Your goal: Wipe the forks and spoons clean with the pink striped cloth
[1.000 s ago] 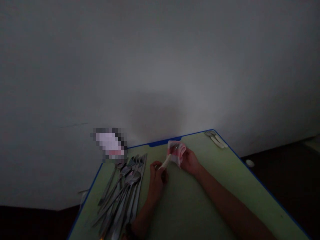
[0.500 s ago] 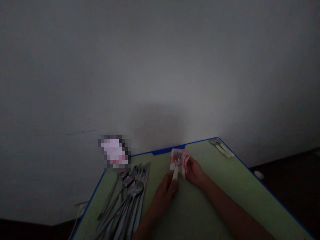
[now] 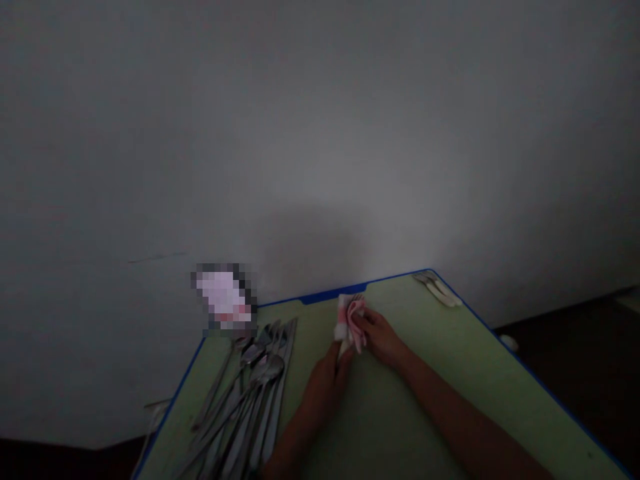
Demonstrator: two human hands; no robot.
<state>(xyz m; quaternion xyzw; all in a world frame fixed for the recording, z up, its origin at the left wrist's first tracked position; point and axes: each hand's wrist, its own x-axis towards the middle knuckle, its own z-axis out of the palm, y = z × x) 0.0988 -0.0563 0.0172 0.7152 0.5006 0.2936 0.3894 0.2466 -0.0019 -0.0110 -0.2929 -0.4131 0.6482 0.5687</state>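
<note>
Over the middle of the green table, my left hand [image 3: 330,373] is closed around the pale handle of a fork [image 3: 358,297]. The fork points away from me, and only its tine tips and part of the handle show. A pink and white cloth [image 3: 352,321] is folded over the fork's head and neck. My right hand [image 3: 381,335] pinches the cloth from the right, pressing it against the fork. To the left of my left hand lies a pile of metal spoons and knives [image 3: 265,373].
Pale-handled cutlery [image 3: 440,291] lies at the far right corner of the blue-edged table [image 3: 450,387]. A blurred-out device [image 3: 224,297] stands at the far left corner. A grey wall [image 3: 320,133] rises right behind the table. Something white [image 3: 509,343] shows beyond the right edge.
My right hand has folded the cloth over the fork's head, which lay bare on it before. The fork is more upright in view, and my left hand still grips the handle.
</note>
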